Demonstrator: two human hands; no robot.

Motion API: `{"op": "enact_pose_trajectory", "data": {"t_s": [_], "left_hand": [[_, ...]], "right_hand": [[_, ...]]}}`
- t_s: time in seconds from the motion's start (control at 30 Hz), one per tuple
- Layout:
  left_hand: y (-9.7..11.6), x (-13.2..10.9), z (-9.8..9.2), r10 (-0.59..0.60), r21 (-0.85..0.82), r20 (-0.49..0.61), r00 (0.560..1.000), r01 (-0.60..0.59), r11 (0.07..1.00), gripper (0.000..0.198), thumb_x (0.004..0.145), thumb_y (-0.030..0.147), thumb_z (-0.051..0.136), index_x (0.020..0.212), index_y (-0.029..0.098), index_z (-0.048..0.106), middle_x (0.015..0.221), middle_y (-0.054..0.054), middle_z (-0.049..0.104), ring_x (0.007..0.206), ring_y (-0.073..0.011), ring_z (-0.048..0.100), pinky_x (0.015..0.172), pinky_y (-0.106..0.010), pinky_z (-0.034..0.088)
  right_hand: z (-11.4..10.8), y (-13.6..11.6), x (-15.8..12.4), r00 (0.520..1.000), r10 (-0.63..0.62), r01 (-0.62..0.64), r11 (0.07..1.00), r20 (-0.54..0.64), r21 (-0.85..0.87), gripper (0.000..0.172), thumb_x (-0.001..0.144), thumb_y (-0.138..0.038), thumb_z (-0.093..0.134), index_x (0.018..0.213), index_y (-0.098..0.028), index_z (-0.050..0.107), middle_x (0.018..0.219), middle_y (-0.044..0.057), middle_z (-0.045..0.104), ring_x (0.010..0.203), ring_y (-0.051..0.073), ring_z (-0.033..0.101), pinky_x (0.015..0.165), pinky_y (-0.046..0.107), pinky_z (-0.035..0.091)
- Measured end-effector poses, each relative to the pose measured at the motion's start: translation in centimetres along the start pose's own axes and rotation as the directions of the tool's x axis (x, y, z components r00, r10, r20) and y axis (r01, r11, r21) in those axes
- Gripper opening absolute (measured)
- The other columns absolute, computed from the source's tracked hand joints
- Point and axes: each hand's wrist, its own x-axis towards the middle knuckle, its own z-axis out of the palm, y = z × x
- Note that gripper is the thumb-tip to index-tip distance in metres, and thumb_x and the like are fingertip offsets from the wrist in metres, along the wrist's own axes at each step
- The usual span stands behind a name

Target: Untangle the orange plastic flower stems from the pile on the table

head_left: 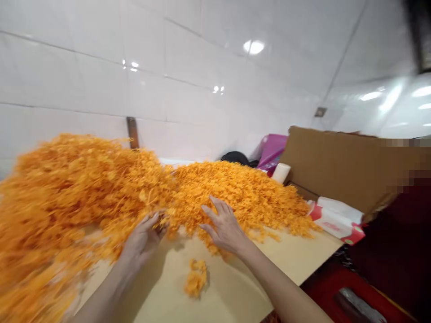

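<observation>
Two heaps of orange dried-looking flowers lie side by side on a tan sheet (pixel 235 287): a taller, looser left heap (pixel 87 179) and a finer right heap (pixel 242 188). My left hand (pixel 144 235) is at the near edge where the heaps meet, its fingers curled round a few orange sprigs; the fingertips are partly hidden. Over the front of the right heap, my right hand (pixel 225 226) has its fingers spread and touches the flowers, gripping nothing. A small loose orange clump (pixel 195 278) rests on the sheet between my forearms.
A brown cardboard box (pixel 336 166) stands at the right, with a red-and-white packet (pixel 336 220) in front of it. Beside the box are a white roll (pixel 280 172) and a purple bag (pixel 273 150). A white tiled wall (pixel 188 89) closes off the back.
</observation>
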Motion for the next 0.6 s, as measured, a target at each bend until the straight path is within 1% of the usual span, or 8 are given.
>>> {"op": "enact_pose_trajectory", "data": {"t_s": [0.07,0.13,0.2,0.27,0.37,0.47,0.53,0.6], "left_hand": [[0.2,0.2,-0.5,0.012,-0.003,0.035,0.999,-0.012,1.0,0.011,0.075,0.006,0.048,0.075,0.015,0.055,0.066,0.0,0.059,0.05,-0.009,0.057,0.043,-0.018,0.046],[0.3,0.4,-1.0,0.003,0.025,0.045,0.999,-0.004,1.0,0.009,0.075,0.008,0.049,0.077,0.015,0.054,0.068,0.0,0.06,0.047,-0.0075,0.056,0.041,-0.017,0.045],[0.2,0.4,-1.4,-0.003,0.067,0.053,0.999,0.0,0.998,0.007,0.075,0.009,0.05,0.078,0.015,0.053,0.068,0.0,0.061,0.043,-0.0057,0.053,0.041,-0.016,0.044],[-0.2,0.3,-1.6,0.0,0.103,0.065,0.998,-0.007,0.995,0.005,0.074,0.01,0.051,0.078,0.015,0.052,0.068,0.0,0.061,0.04,-0.0049,0.051,0.04,-0.016,0.043],[-1.1,0.4,-1.6,0.004,0.127,0.104,0.995,-0.017,0.992,0.006,0.072,0.014,0.056,0.075,0.014,0.051,0.067,-0.001,0.06,0.043,-0.0072,0.054,0.039,-0.017,0.042],[-1.9,0.5,-1.6,0.015,0.1,0.155,0.988,-0.031,0.994,0.011,0.068,0.018,0.061,0.072,0.013,0.051,0.066,-0.001,0.058,0.052,-0.0105,0.057,0.05,-0.023,0.048],[-2.2,0.6,-1.5,0.035,0.064,0.151,0.988,-0.046,0.997,0.012,0.067,0.017,0.062,0.071,0.013,0.052,0.067,0.0,0.056,0.057,-0.0104,0.057,0.058,-0.027,0.05],[-2.2,0.6,-1.4,0.037,0.063,0.134,0.99,-0.045,0.997,0.011,0.067,0.017,0.062,0.071,0.013,0.053,0.067,-0.001,0.056,0.057,-0.0103,0.056,0.06,-0.028,0.05]], "right_hand": [[1.3,-0.8,-1.2,0.991,-0.113,0.111,0.993,0.077,0.029,0.046,0.083,-0.047,0.033,0.124,-0.027,0.04,0.137,0.007,0.026,0.122,0.027,0.023,0.096,0.045,0.021],[2.8,-0.2,-1.3,0.977,-0.175,0.176,0.984,0.121,0.001,0.045,0.083,-0.046,0.033,0.124,-0.029,0.04,0.137,0.006,0.025,0.124,0.028,0.017,0.098,0.049,0.013],[4.2,1.1,-0.5,0.979,-0.161,0.17,0.983,0.129,-0.068,0.042,0.083,-0.043,0.035,0.122,-0.029,0.042,0.138,0.005,0.025,0.125,0.029,0.015,0.098,0.05,0.008],[5.3,2.6,0.7,0.989,-0.098,0.113,0.984,0.113,-0.14,0.039,0.083,-0.039,0.036,0.119,-0.029,0.046,0.138,0.005,0.025,0.124,0.029,0.017,0.098,0.051,0.007],[6.2,3.6,2.1,0.995,-0.053,0.071,0.976,0.09,-0.207,0.037,0.083,-0.037,0.037,0.117,-0.029,0.048,0.137,0.005,0.027,0.123,0.03,0.02,0.097,0.051,0.007],[6.0,2.7,2.7,0.994,0.037,-0.015,0.976,0.1,-0.215,0.039,0.08,-0.041,0.039,0.116,-0.029,0.049,0.135,0.006,0.031,0.121,0.034,0.021,0.093,0.056,0.011],[5.0,1.7,3.1,0.987,0.102,-0.078,0.98,0.126,-0.184,0.039,0.077,-0.045,0.043,0.111,-0.028,0.053,0.132,0.009,0.034,0.119,0.038,0.023,0.089,0.059,0.016],[3.4,0.6,4.0,0.988,0.109,-0.097,0.989,0.107,-0.111,0.035,0.076,-0.044,0.045,0.104,-0.027,0.058,0.129,0.01,0.037,0.116,0.038,0.027,0.087,0.057,0.021]]}}
